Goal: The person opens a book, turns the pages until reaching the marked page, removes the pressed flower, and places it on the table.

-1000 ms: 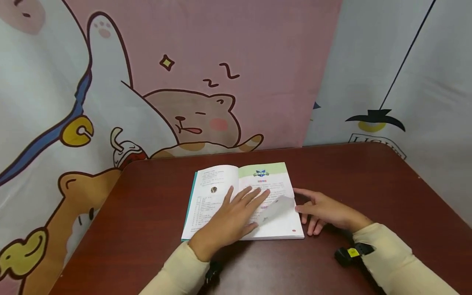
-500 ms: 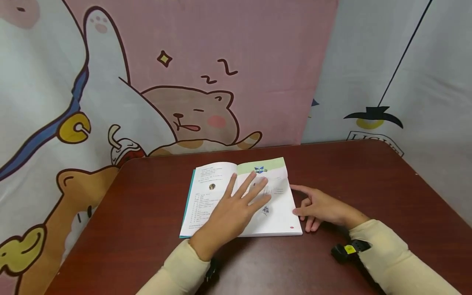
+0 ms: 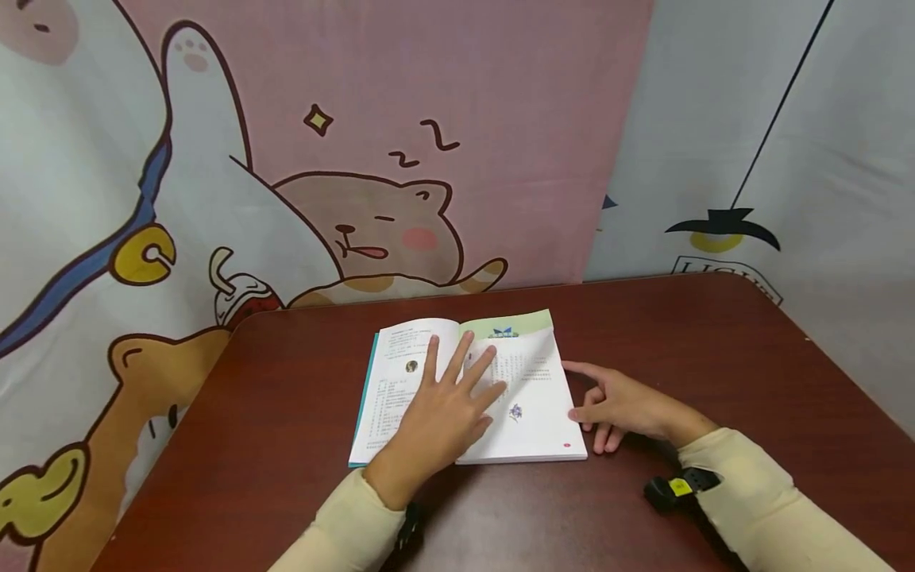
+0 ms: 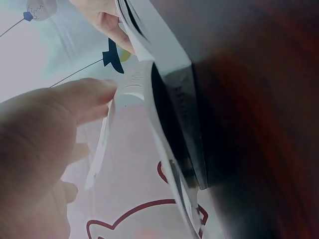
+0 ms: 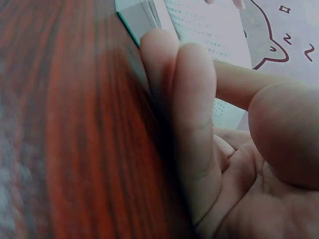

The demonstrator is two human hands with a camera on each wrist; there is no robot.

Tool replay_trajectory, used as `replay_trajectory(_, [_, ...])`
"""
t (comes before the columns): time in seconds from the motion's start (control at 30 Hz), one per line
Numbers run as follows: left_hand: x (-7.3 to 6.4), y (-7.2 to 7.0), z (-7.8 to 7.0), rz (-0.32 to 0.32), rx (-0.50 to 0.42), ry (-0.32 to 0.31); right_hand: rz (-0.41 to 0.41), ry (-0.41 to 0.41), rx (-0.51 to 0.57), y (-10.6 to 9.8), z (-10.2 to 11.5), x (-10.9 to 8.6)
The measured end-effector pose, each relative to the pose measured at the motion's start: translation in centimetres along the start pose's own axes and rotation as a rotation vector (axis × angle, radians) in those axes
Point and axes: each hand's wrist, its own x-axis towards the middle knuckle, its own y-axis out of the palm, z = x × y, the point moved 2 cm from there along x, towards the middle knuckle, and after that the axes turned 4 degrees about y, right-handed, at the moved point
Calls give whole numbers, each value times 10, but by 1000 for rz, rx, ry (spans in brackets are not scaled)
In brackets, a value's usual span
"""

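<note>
An open book (image 3: 525, 429) with a teal cover edge lies on the table, its right page carrying a green header and a small blue flower drawing. Across its middle, over the gutter, my left hand (image 3: 443, 417) is held with straight, spread fingers. In the left wrist view, a fingertip sits right at a raised, curved page (image 4: 137, 82). My right hand (image 3: 629, 407) is beside the book's right edge, index finger straight along it and thumb tip at the lower edge. In the right wrist view, its other fingers (image 5: 194, 104) rest near the tabletop beside the book.
The reddish-brown table (image 3: 286, 429) extends around the book. Behind it hangs a curtain (image 3: 536, 159) with cartoon animals. A black wrist device (image 3: 668, 491) with a yellow label is strapped at the right sleeve.
A grey-looking lifted page corner by the left hand has gone from sight; a flower drawing now shows there. The left hand has shifted left toward the gutter. The right hand stays nearly still.
</note>
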Motion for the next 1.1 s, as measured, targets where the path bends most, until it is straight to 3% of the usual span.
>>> replay_trajectory(0.23, [-2, 0, 3, -10, 31, -30, -3, -3, -3, 0, -2, -1])
replay_trajectory(0.47, [-3, 1, 2, -5, -135, 78, 1, -17, 4, 0, 0, -2])
replay_trajectory(0.57, [-4, 3, 2, 14, -163, 95, 2, -14, 9, 0, 0, -1])
replay_trajectory(0.83, [-5, 5, 5, 28, -194, 17, -9, -8, 3, -1, 1, -1])
replay_trajectory(1.1, [-13, 7, 12, 147, -271, -51, 3, -20, 9, -1, -1, -2])
